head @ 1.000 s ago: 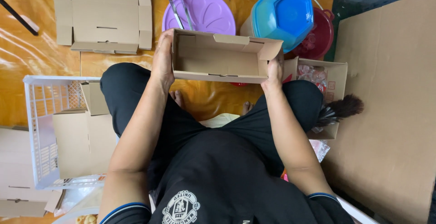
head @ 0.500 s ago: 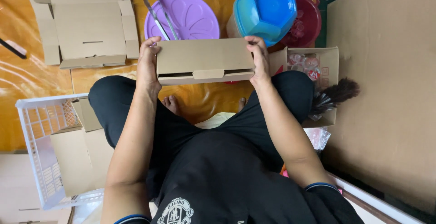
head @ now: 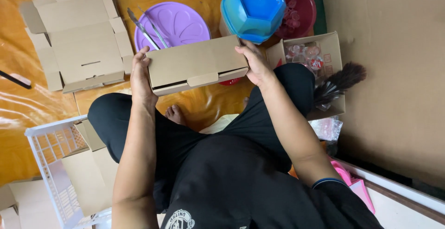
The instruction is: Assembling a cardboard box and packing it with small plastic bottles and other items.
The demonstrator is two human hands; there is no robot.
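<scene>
- Closed cardboard box held over the lap, dead centre; left hand clamps its 9 o'clock end, right hand its 3 o'clock end.
- Box hides part of the purple lid and a red item below it; can't identify that.
- Blue tub covers most of the red bowl.
- White basket at 8 o'clock, cut off by the frame.
- Counts: one flat unfolded carton at 10 o'clock, one open carton of wrapped packets at 2, one pair of metal tongs.
</scene>
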